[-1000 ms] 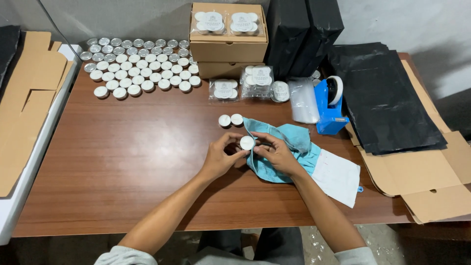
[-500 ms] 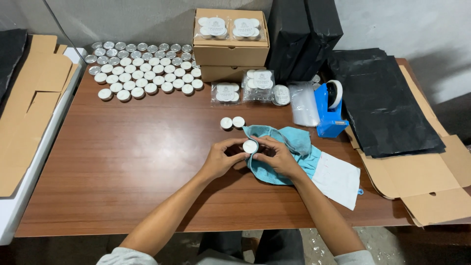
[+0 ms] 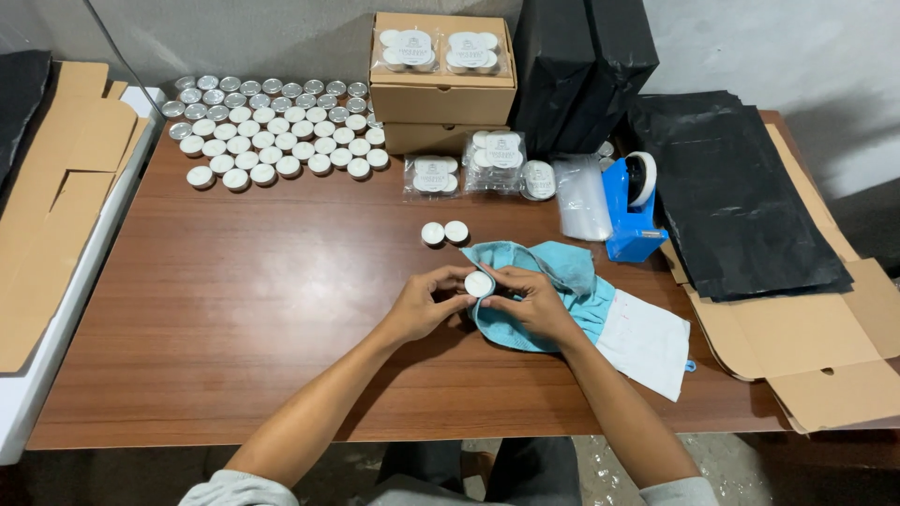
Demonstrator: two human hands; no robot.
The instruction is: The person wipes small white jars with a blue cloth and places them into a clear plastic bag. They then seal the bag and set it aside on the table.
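- Sitting at the middle of the frame, one small white tealight (image 3: 478,284) is being pinched between both hands, just above the wooden table (image 3: 234,309).
- The left hand (image 3: 424,305) is curling its fingertips closed on the tealight's left edge; the right hand (image 3: 530,302) is gripping its right edge while also pressing on a light blue cloth (image 3: 562,281) underneath.
- Two loose tealights (image 3: 444,232) are lying side by side just above the hands, touching each other.
- Three clear packets of tealights (image 3: 483,164) are resting further up, beside a roll of clear bags (image 3: 583,195) and one blue tape dispenser (image 3: 630,211).
- Two stacked cardboard boxes (image 3: 441,103) are standing at the upper middle; the top one is open and holding two wrapped packets of tealights.
- A block of tealights in rows (image 3: 272,131), too many to count surely, is filling the upper left.
- Black plastic sheets (image 3: 731,187) are lying at the right, flat cardboard (image 3: 56,206) at the left edge.
- Compared with half a second ago, hands and tealight are keeping nearly the same pose.
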